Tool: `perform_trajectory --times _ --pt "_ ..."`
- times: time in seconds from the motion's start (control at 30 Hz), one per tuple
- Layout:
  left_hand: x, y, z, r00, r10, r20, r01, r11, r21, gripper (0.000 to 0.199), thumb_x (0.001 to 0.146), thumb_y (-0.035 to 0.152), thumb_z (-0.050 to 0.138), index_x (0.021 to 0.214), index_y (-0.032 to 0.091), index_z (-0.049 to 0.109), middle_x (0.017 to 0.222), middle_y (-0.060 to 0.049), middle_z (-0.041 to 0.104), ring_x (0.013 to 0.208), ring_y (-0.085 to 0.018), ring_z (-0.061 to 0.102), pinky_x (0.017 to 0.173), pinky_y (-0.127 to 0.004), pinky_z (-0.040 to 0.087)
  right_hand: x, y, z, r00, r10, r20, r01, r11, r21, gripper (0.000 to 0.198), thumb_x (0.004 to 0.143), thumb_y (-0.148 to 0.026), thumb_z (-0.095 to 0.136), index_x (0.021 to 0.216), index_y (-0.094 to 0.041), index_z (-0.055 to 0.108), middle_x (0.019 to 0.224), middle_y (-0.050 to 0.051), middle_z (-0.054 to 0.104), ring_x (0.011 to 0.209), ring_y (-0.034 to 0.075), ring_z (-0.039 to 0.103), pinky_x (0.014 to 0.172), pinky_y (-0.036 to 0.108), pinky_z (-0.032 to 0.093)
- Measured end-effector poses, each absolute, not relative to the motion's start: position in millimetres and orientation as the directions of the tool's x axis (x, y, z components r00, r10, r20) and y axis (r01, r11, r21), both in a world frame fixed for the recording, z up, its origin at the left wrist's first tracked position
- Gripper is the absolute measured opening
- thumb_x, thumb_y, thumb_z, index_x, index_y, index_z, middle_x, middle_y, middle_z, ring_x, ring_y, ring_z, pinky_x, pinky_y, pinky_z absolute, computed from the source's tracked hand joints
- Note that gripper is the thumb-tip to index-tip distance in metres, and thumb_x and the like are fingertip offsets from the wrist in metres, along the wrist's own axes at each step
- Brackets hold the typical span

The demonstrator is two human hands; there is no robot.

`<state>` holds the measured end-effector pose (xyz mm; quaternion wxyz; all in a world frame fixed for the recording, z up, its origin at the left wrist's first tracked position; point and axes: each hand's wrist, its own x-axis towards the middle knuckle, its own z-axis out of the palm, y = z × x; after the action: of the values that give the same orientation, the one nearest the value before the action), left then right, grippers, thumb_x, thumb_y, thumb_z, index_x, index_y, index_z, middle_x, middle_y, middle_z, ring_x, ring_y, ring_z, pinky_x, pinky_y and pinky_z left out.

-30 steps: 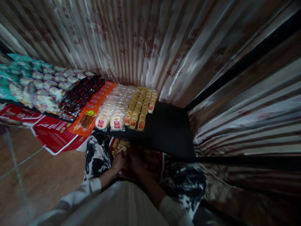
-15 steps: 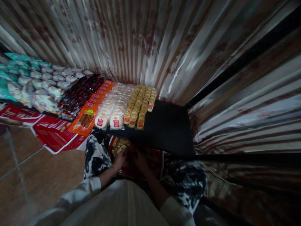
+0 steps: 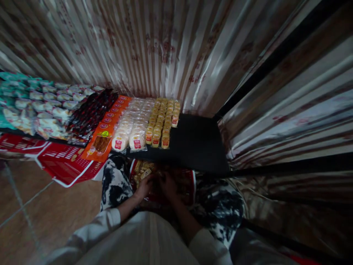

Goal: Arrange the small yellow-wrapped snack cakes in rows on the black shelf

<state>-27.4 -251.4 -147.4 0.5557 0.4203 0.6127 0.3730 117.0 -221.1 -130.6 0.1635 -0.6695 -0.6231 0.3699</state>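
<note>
Both hands are down in a red box with a white rim (image 3: 194, 184), held between my knees under the front edge of the black shelf (image 3: 195, 143). Small gold-wrapped snack packs (image 3: 142, 171) fill the box. My left hand (image 3: 145, 185) lies over the packs on the left side, fingers bent inward. Close beside it, my right hand (image 3: 167, 186) reaches in among the packs. The fingertips of both hands sink into shadow, so I cannot make out what they hold. Rows of yellow-wrapped snack packs (image 3: 160, 121) stand on the shelf just above.
Left along the shelf lie clear-wrapped white round crackers (image 3: 129, 125), orange snack packets (image 3: 103, 134), dark red packets (image 3: 91, 114), white packets (image 3: 52, 106) and green packets (image 3: 8, 95). A red printed box (image 3: 66, 165) sits below. Behind hangs a striped curtain (image 3: 154, 48), with a dark bar (image 3: 264, 62) at right.
The view has shifted slightly, and the shelf appears a little farther left. Both hands stay in the red box, close together, with only small movement.
</note>
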Motion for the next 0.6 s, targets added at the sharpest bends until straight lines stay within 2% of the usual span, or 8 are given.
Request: perform_trajectory --times 0.17,0.27,0.4,0.6 --pt "-35 -241 -140 -0.183 0.924 -0.335 0.163 0.364 0.917 0.042 0.072 0.016 0.054 0.113 0.017 0.059 0.118 -0.007 0.062 0.115 -0.022 0.052 0.104 -0.038 0.037 119 -217 -99 -0.066 0.984 -0.165 0.624 -0.088 -0.776 0.038 0.081 -0.037 0.049 0.111 -0.016 0.058 0.110 0.010 0.065 0.100 0.022 0.061 0.090 0.034 0.045" --pt "-30 -240 -127 -0.147 0.934 -0.324 0.173 0.347 0.922 0.041 0.075 0.025 0.056 0.116 0.018 0.057 0.121 -0.007 0.061 0.115 -0.021 0.053 0.103 -0.036 0.038 125 -214 -80 -0.094 0.985 -0.142 0.553 -0.067 -0.830 0.034 0.080 -0.037 0.050 0.107 -0.019 0.060 0.104 0.008 0.067 0.097 0.021 0.062 0.088 0.035 0.047" --pt "-21 -240 -101 -0.054 0.940 -0.338 0.227 0.341 0.912 0.036 0.080 0.033 0.051 0.110 0.015 0.059 0.115 -0.009 0.064 0.107 -0.020 0.058 0.097 -0.034 0.043 133 -209 -69 -0.055 0.989 -0.135 0.457 -0.095 -0.884 0.037 0.077 -0.042 0.053 0.106 -0.019 0.061 0.105 0.008 0.067 0.098 0.023 0.062 0.086 0.037 0.049" --pt "-10 -233 -64 -0.104 0.956 -0.276 0.245 0.293 0.924 0.036 0.081 0.033 0.049 0.109 0.014 0.059 0.111 -0.008 0.065 0.102 -0.020 0.059 0.091 -0.032 0.045 138 -210 -66 -0.079 0.984 -0.158 0.304 -0.127 -0.944 0.037 0.075 -0.042 0.057 0.103 -0.019 0.060 0.104 0.008 0.068 0.095 0.022 0.063 0.084 0.036 0.051"
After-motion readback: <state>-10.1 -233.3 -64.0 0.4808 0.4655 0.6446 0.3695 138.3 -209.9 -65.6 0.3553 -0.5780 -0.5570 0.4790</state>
